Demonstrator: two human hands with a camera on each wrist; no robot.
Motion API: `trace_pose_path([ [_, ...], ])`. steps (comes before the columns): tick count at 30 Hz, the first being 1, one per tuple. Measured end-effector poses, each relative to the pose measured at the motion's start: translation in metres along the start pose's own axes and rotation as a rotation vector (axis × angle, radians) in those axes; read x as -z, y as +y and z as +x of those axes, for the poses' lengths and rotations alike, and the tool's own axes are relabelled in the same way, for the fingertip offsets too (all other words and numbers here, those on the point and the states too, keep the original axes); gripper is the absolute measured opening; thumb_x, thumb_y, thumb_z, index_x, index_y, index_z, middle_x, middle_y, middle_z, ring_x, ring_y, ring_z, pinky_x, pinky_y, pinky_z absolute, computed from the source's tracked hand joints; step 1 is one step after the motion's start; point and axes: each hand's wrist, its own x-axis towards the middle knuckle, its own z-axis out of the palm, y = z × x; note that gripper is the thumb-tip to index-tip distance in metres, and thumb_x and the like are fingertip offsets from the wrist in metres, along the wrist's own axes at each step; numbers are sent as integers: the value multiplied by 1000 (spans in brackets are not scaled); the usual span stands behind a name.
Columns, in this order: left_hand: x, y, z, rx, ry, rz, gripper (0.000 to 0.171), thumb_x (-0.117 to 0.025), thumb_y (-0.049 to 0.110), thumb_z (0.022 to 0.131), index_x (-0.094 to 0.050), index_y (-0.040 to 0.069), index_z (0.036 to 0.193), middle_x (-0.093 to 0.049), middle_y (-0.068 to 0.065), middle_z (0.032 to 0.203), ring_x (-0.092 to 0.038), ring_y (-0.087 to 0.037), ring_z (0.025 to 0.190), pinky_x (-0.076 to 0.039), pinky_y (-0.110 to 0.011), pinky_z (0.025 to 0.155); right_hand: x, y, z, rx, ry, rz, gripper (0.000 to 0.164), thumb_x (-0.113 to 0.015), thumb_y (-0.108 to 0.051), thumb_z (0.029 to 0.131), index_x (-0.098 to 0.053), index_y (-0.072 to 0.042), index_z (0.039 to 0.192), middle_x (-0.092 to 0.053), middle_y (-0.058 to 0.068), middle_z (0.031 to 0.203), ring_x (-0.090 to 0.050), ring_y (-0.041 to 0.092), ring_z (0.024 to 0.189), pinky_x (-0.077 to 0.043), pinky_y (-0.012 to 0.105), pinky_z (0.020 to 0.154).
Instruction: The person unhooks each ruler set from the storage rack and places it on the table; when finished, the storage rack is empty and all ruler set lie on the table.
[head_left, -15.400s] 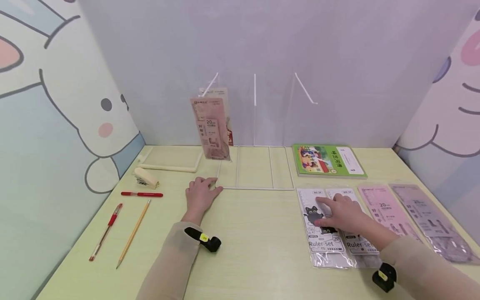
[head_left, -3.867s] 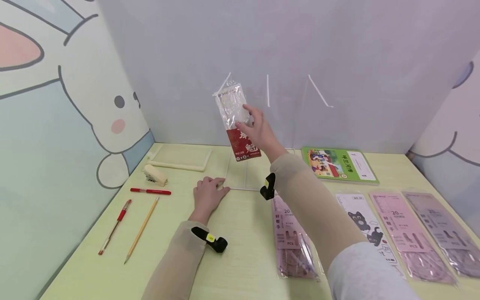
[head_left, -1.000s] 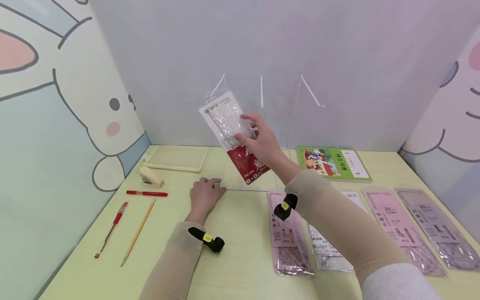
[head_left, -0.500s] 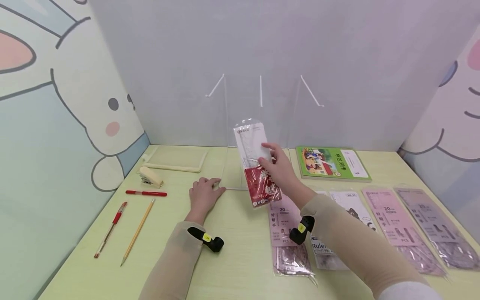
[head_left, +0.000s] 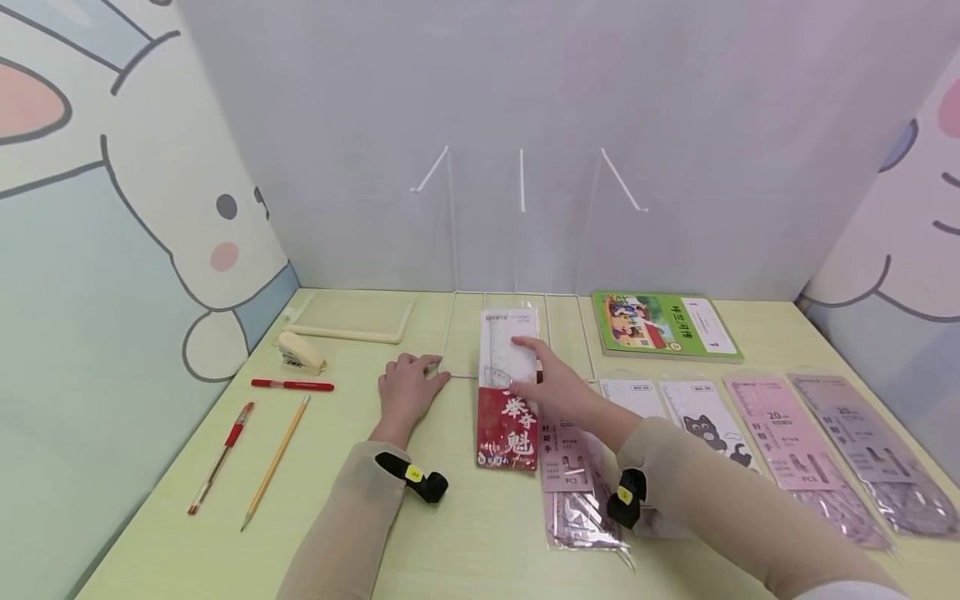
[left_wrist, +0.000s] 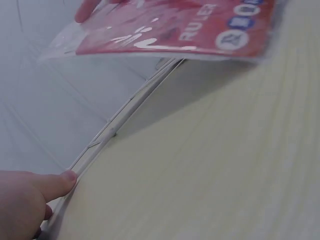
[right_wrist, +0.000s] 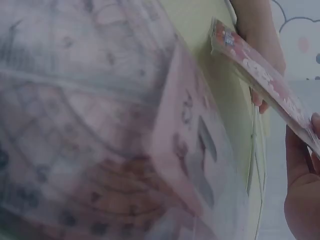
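A red-and-white ruler set packet is pinched at its right edge by my right hand, thumb in front. In the left wrist view the packet is off the table and casts a shadow. My left hand grips the front left corner of a white wire rack, its thumb lying on the bar. Three white hooks slant forward from the rack, including the left hook. A pink ruler packet lies on the table, partly under my right hand.
To the right lie cat-print ruler packets, a pink packet and a mauve packet. A green book sits behind them. On the left are a stapler, red pens, a pencil and a cream-rimmed frame.
The pink packet went from the left hook to the table. My right hand then took the red-and-white packet off that hook and brought it down toward me. My left hand stayed put.
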Motion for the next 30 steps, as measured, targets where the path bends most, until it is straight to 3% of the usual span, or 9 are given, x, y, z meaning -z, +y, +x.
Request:
trace_pose_path([
  [2,0,-1,0,0,-1,-3,43,-60,48,88,-62,24,124,-52,-13,121,-44,-33,107,-33,-50,87,-3,2,-4,16,-36,-65,80,-72,-23,83,-24,-37,146,-45,7,131,-56,22,106,-49,38,82],
  [7,-3,-3,2,-4,0,-2,44,-59,49,88,-61,24,124,-52,-12,121,-43,-33,108,-33,-50,87,-10,7,-14,125,-81,-355,95,-79,-35,74,-24,-19,149,-39,11,131,-49,21,105,-42,40,92],
  [14,-2,-2,1,-11,0,5,43,-59,49,88,-62,25,124,-52,-13,121,-44,-34,108,-34,-50,87,-23,12,-30,209,-105,-661,97,-80,-51,66,-38,-10,144,-45,6,97,-41,15,77,-39,30,67],
  [23,2,1,0,-7,-8,-2,44,-58,48,89,-61,24,125,-51,-14,122,-43,-35,110,-33,-51,88,-29,15,-38,193,-120,-754,93,-75,-58,67,-43,-11,141,-44,5,92,-38,18,75,-34,32,65],
  [30,1,0,0,-4,-15,-13,44,-58,47,89,-61,23,125,-50,-14,122,-42,-35,109,-33,-52,88,-29,12,-39,197,-136,-857,90,-70,-65,68,-47,-15,139,-46,9,99,-39,19,82,-35,39,76],
])
